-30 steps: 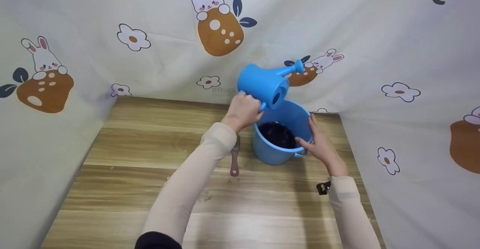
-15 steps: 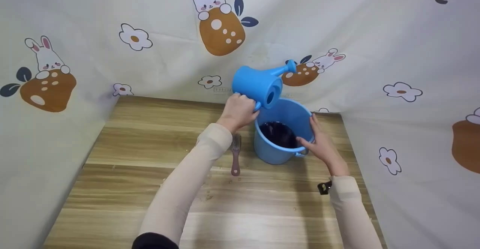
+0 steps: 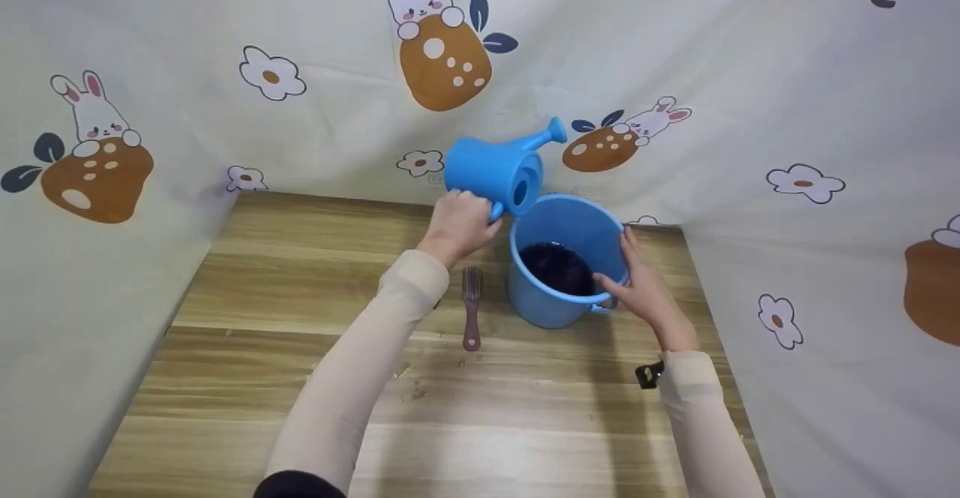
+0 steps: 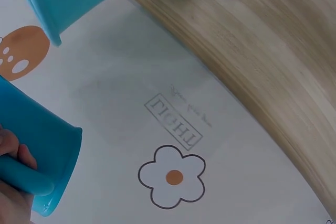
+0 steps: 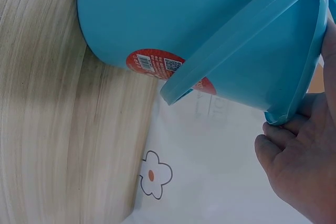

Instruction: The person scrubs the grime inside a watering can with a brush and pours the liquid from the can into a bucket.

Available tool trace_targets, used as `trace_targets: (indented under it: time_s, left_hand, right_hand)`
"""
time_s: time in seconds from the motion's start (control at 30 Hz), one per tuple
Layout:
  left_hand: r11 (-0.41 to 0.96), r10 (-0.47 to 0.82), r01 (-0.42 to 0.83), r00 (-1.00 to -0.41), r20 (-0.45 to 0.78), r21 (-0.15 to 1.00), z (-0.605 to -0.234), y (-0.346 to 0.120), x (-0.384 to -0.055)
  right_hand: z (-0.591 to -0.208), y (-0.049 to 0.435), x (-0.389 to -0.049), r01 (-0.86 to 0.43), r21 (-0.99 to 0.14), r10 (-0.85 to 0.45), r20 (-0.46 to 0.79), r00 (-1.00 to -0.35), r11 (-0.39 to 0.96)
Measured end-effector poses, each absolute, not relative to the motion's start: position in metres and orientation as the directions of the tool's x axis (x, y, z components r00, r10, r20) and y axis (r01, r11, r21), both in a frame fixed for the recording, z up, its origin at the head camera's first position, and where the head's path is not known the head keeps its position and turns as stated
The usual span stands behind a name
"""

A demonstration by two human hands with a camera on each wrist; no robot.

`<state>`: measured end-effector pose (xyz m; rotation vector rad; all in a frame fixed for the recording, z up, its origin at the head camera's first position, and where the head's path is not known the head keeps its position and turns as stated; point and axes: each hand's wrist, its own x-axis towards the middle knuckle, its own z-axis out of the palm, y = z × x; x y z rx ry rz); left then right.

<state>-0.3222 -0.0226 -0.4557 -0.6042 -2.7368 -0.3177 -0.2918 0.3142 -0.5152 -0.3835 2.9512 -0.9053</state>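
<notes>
My left hand (image 3: 461, 224) grips the handle of a blue watering can (image 3: 487, 172) in the head view. The can is tipped on its side above the bucket's left rim, its opening facing right and its spout pointing up to the right. A blue bucket (image 3: 547, 307) stands upright on the table with dark liquid (image 3: 557, 267) inside. My right hand (image 3: 645, 288) holds the bucket's right rim, thumb over the inside and fingers along the outside. In the right wrist view the bucket's strap handle (image 5: 236, 38) hangs down across its wall.
A small brush (image 3: 471, 314) with a mauve handle lies on the wooden table (image 3: 300, 273), left of the bucket. Crumbs or drops (image 3: 417, 393) dot the surface nearby. A printed cloth (image 3: 337, 123) walls the table's back and sides.
My left hand has moved to the left with the watering can, away from over the bucket, so more of the brush shows. My right hand and the bucket stay in place.
</notes>
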Motion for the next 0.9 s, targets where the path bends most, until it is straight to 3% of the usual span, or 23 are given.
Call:
trace_targets:
  time_s: [0.37, 0.9]
  left_hand:
    - [0.904, 0.293, 0.379, -0.886, 0.358, 0.197, -0.475, -0.048, -0.318]
    - [0.921, 0.110, 0.191, -0.964, 0.244, 0.339, -0.508, -0.100, -0.310]
  right_hand:
    - [-0.516, 0.315, -0.293, -0.222, -0.551, -0.240, 0.041, -0.970, 0.805]
    - [-0.516, 0.313, -0.294, -0.209, -0.552, -0.233, 0.028, -0.972, 0.807]
